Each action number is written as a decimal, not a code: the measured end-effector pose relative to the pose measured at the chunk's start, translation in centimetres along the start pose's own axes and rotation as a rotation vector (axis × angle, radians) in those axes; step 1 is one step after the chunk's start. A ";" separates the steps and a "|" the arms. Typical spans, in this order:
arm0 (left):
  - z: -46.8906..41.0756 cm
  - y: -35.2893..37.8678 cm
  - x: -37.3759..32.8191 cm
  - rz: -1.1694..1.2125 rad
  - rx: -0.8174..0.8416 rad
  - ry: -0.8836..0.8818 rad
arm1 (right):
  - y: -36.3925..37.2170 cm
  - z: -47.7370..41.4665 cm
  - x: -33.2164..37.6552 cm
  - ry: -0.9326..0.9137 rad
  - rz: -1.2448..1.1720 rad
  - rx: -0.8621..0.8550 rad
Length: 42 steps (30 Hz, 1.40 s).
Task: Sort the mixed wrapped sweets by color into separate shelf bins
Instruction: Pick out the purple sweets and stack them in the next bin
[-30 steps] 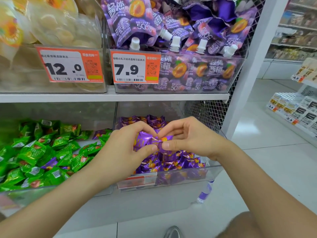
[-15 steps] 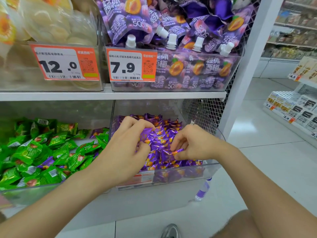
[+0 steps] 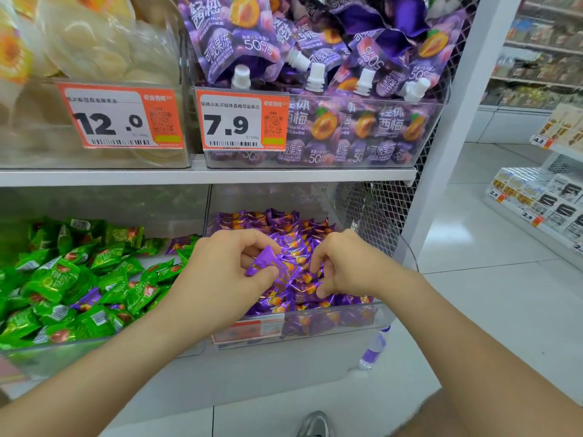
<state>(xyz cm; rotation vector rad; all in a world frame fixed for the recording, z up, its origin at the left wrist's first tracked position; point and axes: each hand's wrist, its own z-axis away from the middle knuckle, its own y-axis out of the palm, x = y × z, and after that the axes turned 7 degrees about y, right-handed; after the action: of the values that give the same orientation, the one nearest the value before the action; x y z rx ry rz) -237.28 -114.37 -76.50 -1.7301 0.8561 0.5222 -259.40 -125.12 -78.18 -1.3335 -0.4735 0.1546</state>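
Head view: left hand (image 3: 220,274) pinches a purple sweet (image 3: 264,262); right hand (image 3: 350,266), curled into the pile (image 3: 277,219), perhaps grips another.

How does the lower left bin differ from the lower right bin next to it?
The lower left bin holds mostly green sweets with a few purple strays mixed in; the lower right bin shows only purple sweets. Both hands are over the lower right bin, the left hand pinching a held sweet, the right hand with fingers curled into the pile; neither is at the lower left bin. Both bins are clear plastic, side by side on one shelf.
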 end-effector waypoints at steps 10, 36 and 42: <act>0.1 -0.3 -1.1 0.064 0.006 -0.055 | -2.1 2.7 1.7 -0.172 -0.712 -0.002; 1.0 -1.4 0.9 -0.485 0.056 0.087 | -0.6 0.9 0.3 -0.091 0.061 0.094; 1.5 -5.7 1.2 -0.423 -0.005 0.005 | -1.4 1.7 4.2 -0.179 -0.045 -0.158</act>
<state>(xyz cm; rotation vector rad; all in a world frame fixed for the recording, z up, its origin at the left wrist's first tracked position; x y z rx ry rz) -232.08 -112.45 -74.29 -1.8515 0.4693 0.2355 -256.54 -122.40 -75.56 -1.4691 -0.6779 0.2032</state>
